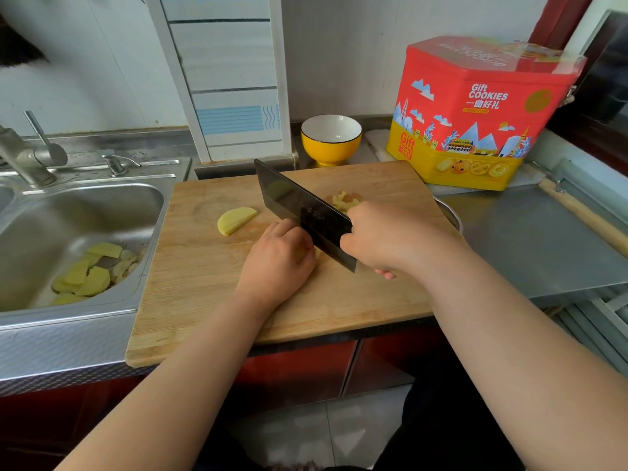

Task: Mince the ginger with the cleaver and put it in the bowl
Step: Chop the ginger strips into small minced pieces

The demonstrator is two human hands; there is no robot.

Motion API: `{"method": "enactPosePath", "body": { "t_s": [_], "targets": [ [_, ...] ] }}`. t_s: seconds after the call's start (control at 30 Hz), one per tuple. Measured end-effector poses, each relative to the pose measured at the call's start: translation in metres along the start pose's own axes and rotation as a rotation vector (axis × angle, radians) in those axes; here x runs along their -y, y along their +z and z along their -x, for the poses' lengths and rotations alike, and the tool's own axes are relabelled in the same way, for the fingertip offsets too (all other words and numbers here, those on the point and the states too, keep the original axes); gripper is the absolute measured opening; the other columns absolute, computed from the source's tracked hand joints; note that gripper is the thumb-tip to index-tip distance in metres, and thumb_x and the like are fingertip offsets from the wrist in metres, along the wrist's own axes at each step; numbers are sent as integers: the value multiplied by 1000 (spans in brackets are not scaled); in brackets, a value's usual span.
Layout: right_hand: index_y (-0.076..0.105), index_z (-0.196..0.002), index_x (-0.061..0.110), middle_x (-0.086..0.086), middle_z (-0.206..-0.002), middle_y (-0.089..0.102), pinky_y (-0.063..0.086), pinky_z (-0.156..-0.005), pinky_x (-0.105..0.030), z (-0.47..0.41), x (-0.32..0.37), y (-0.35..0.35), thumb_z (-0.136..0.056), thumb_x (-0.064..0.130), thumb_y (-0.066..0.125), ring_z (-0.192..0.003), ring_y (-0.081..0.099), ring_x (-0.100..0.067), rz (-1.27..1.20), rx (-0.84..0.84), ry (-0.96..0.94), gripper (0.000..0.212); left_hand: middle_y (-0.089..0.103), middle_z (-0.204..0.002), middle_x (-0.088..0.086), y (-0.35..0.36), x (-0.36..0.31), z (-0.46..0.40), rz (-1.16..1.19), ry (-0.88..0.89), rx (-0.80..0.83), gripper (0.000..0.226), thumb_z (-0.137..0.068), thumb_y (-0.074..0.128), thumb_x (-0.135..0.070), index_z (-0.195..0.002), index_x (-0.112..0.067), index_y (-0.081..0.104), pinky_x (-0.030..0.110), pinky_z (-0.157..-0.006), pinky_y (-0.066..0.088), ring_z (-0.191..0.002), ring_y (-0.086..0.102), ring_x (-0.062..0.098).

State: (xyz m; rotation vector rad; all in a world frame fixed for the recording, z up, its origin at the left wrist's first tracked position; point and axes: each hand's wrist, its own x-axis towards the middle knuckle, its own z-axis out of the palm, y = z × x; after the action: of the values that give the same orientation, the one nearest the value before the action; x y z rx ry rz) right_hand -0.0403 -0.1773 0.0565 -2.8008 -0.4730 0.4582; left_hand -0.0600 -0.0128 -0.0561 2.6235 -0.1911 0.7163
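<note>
Plainly, from the head camera, the work was mid-cut on the wooden cutting board point(204, 283), which lay across the counter between the steel sink point(81, 212) and the metal worktop. The right hand point(384, 239) had its fingers wrapped around the handle of the cleaver point(302, 209), whose dark blade ran diagonally from the hand up and away toward the far left, edge down on the board. The left hand point(277, 263) sat just to the left of the blade, fingers curled down over a piece of ginger; only a pale sliver of that piece showed beneath the fingertips, right against the blade's flat. So the ginger being cut lay under the left fingers and on the left side of the cleaver, with the knuckles touching or nearly touching the steel; which of the two I could not tell. A half-round ginger slice point(236, 219) waited farther left on the board, apart from both hands and nearer the left one. A small heap of chopped ginger point(343, 200) lay on the blade's far right side, just beyond the right hand. The yellow bowl point(330, 139) stood past the board's far edge and looked empty, so the transfer was not yet done. Beside it stood a red cookie tin point(475, 110), and peelings point(88, 277) lay in the sink.
</note>
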Motion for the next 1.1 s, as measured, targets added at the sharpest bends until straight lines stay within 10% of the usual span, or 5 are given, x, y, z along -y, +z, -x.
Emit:
{"method": "enactPosePath", "body": {
  "t_s": [0.23, 0.57, 0.73, 0.9, 1.1],
  "targets": [
    [48, -136, 11, -12, -84, 63, 53, -53, -29, -13, 5, 9, -99, 23, 44, -61, 61, -21, -13, 60, 47, 39, 55, -87, -3, 0, 2, 0, 6, -3, 18, 6, -80, 67, -20, -83, -15, 64, 22, -70, 38, -84, 51, 15],
    [48, -109, 14, -7, -68, 55, 44, -44, -24, -5, -16, 2, -99, 23, 47, -47, 51, -16, -170, -12, 60, 14, 55, -102, -5, -5, 3, 6, 103, -46, 37, 9, -84, 62, -30, -89, -23, 60, 29, -78, 46, -94, 50, 15],
    [46, -137, 14, -10, -74, 60, 46, -45, -23, 7, -5, -3, -99, 21, 45, -53, 56, -17, -93, 14, -14, 39, 55, -98, -5, -5, 1, 6, 71, -38, 51, 5, -83, 64, -22, -86, -19, 61, 28, -76, 45, -91, 50, 15],
    [50, -112, 16, -10, -72, 60, 49, -45, -25, 10, 0, -1, -99, 22, 44, -53, 58, -19, -34, 6, -16, 15, 56, -95, -1, -3, 4, 5, 43, -19, 41, 5, -82, 64, -20, -85, -17, 63, 24, -73, 43, -87, 50, 15],
    [45, -139, 10, -11, -74, 60, 47, -45, -26, -4, 5, 8, -99, 23, 43, -53, 57, -20, -30, 103, 61, 41, 48, -90, -9, -1, 7, 5, 43, -10, 26, 9, -81, 64, -22, -87, -16, 65, 22, -72, 38, -84, 43, 10]
  ]
}}
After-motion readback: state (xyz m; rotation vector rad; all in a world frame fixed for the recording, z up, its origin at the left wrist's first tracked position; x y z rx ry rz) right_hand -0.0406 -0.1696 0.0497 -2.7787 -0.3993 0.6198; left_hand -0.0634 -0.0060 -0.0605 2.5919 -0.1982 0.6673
